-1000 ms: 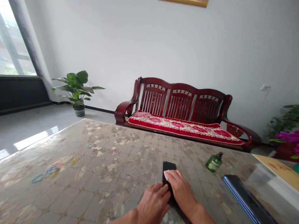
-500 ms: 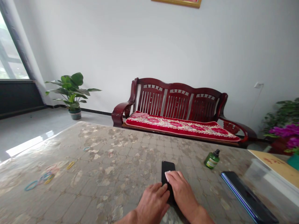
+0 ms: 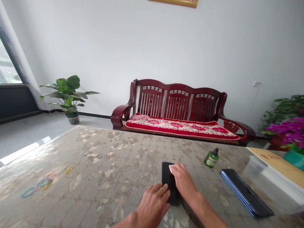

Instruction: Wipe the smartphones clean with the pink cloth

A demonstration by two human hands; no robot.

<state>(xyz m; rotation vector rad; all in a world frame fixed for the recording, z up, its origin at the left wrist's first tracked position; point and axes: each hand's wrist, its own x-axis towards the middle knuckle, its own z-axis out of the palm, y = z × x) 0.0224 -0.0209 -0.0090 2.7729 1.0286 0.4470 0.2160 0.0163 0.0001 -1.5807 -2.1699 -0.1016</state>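
Flat at the counter's (image 3: 111, 190) near middle, a dark phone (image 3: 171, 183): best steadied by the left hand (image 3: 154, 202), grip unclenched along its left edge, and rubbed evenly with the white cloth (image 3: 170, 168) pinched in the right hand's (image 3: 184, 181) grip.

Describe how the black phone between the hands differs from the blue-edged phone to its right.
The left hand and right hand touch the black phone; neither touches the blue-edged phone. The black phone points nearly straight away from the person, while the blue-edged phone slants, far end leftward. Both are dark, flat and lying on the table.
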